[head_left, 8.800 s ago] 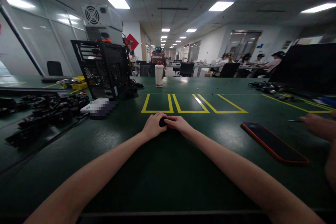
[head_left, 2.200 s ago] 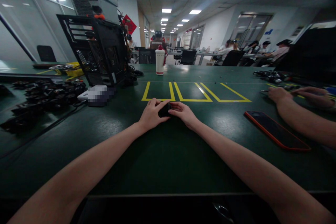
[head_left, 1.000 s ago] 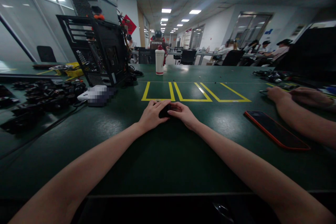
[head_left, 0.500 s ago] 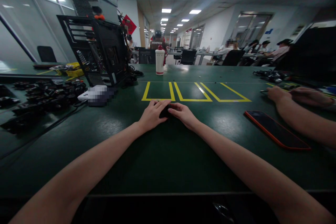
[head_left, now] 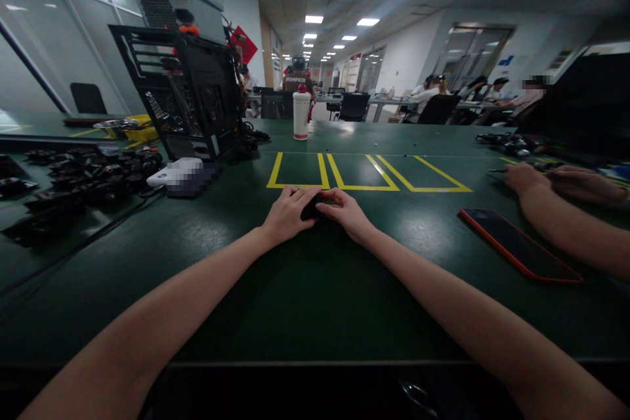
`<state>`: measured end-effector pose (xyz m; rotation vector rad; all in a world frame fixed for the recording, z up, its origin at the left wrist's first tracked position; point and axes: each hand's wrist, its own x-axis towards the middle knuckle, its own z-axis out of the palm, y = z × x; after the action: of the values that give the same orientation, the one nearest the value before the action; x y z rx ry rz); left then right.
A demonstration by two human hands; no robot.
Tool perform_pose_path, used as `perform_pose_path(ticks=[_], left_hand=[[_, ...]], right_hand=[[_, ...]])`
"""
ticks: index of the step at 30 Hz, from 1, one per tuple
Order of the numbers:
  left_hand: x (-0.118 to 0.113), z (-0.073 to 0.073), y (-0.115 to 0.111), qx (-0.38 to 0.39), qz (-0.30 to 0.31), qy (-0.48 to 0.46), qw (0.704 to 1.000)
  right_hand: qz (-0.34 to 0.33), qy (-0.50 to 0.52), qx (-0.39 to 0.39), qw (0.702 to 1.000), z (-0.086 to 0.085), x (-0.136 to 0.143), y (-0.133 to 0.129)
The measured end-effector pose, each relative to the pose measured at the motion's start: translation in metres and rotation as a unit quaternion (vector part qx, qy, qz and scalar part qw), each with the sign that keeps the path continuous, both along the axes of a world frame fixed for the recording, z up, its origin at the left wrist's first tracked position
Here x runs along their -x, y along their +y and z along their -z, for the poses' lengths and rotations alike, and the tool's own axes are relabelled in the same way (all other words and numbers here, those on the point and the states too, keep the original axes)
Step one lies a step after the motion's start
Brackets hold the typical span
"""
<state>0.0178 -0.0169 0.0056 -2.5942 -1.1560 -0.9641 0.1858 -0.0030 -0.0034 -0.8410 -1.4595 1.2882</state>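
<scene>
A small black object (head_left: pixel 310 208) is between my two hands, low over the green table (head_left: pixel 315 302); its shape is mostly hidden by the fingers. My left hand (head_left: pixel 291 213) is wrapped round its left side, thumb below and fingers over the top. From the right, my right hand (head_left: pixel 346 213) grips it with the thumb and fingers closed together. Just beyond the hands, yellow tape outlines (head_left: pixel 300 186) mark the table surface.
A white bottle (head_left: pixel 301 117) stands behind the tape. At the left are an open computer case (head_left: pixel 197 98), black parts (head_left: pixel 59 190) and a pale device (head_left: pixel 182 176). An orange-edged phone (head_left: pixel 516 246) lies at the right, near another person's hands (head_left: pixel 529 177).
</scene>
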Motion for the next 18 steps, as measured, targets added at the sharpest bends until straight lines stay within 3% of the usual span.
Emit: perform_pose_path(ticks=[14,18], left_hand=[[-0.0001,0.0003,0.0021,0.000,-0.001,0.004,1.000],[0.0005,0.0004,0.0021,0.005,0.002,0.004,1.000]], right_hand=[[0.000,-0.030,-0.072,0.997,0.0006,0.0004,-0.0001],[0.029,-0.039,-0.074,0.996,0.0015,0.0016,0.0013]])
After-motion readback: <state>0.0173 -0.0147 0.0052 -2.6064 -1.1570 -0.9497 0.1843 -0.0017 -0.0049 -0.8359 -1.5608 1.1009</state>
